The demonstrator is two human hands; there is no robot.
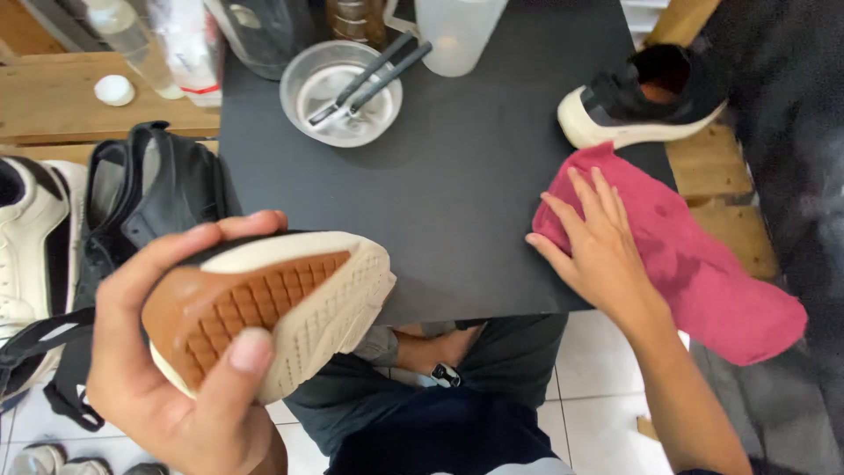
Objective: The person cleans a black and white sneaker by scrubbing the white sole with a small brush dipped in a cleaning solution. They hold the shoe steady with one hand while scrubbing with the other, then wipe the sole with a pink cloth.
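Left hand, low at 8 o'clock in view: fingers curled around the heel end of a shoe, thumb pressed on the sole, fingertips wrapped over the top edge. Shoe held sole-up, off the table, toe pointing toward 3 o'clock. Sole in two materials: tan rubber heel patch with a square grid tread, then cream rubber with a finer dotted texture, rounded at the toe. A sliver of dark upper shows along the top edge.

Right hand, at 3 o'clock: fingers spread, palm flat, resting on a pink cloth. Cloth soft, rumpled, draped over the right edge of the black table and hanging past it toward 4 o'clock.

Outward: second shoe, black knit upper, cream sole, on the table's corner at 1 o'clock, just beyond the cloth. Metal bowl at 12 o'clock holding two dark-handled brushes. Translucent plastic container beside it. Black bag and white sneaker at 9 o'clock, off the table.
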